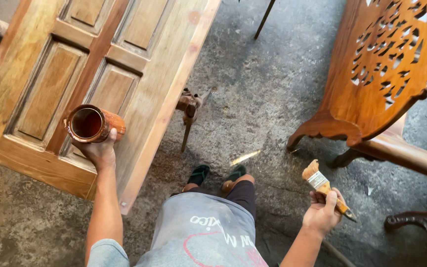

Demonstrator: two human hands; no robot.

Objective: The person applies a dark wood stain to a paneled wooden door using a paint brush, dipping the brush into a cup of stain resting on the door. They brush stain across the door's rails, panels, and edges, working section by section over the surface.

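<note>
We are gripping a paintbrush (326,189) in our closed right hand (322,213), bristles tilted up to the left, low over the concrete floor (268,84). Our left hand (100,151) is wrapping around a stained can (92,123), tipped towards us and holding dark reddish-brown liquid. The can is hanging in front of a panelled wooden door (45,94) lying across a support. Farther right, a carved wooden bench (386,64) is standing, well apart from the door.

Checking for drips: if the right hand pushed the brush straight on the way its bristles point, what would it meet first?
The right hand holds the brush with bristles aimed up-left. That way looks free; past it lies only bare concrete floor, though depth is hard to judge.
</note>
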